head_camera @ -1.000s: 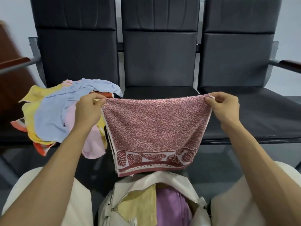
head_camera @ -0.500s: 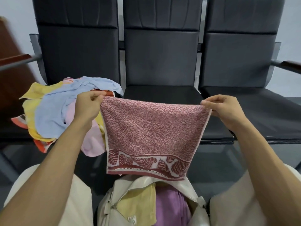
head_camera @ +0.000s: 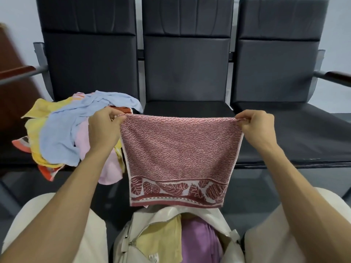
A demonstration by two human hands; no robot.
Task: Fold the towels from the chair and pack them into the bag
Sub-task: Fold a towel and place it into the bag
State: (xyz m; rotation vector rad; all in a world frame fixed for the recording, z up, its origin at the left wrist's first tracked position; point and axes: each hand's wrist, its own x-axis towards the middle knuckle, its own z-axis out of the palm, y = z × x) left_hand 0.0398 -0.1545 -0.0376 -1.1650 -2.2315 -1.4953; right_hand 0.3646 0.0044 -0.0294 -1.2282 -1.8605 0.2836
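A red patterned towel [head_camera: 180, 154] with a leaf border hangs stretched in the air in front of me. My left hand [head_camera: 103, 130] pinches its top left corner and my right hand [head_camera: 258, 128] pinches its top right corner. Its lower edge hangs just above the open white bag [head_camera: 152, 221] between my knees. Inside the bag lie a yellow towel [head_camera: 161, 240] and a purple towel [head_camera: 199, 242]. A heap of loose towels [head_camera: 58, 133], blue, yellow, pink and orange, lies on the left chair seat behind my left hand.
Three joined black chairs stand in a row ahead. The middle seat [head_camera: 188, 109] and the right seat [head_camera: 296, 133] are bare. Metal armrests with wooden tops stick out at the far left [head_camera: 17, 71] and the far right [head_camera: 336, 76]. My knees flank the bag.
The towel's slanted top edge has been pulled level and taut between both hands, and its lower border now hangs even above the bag.
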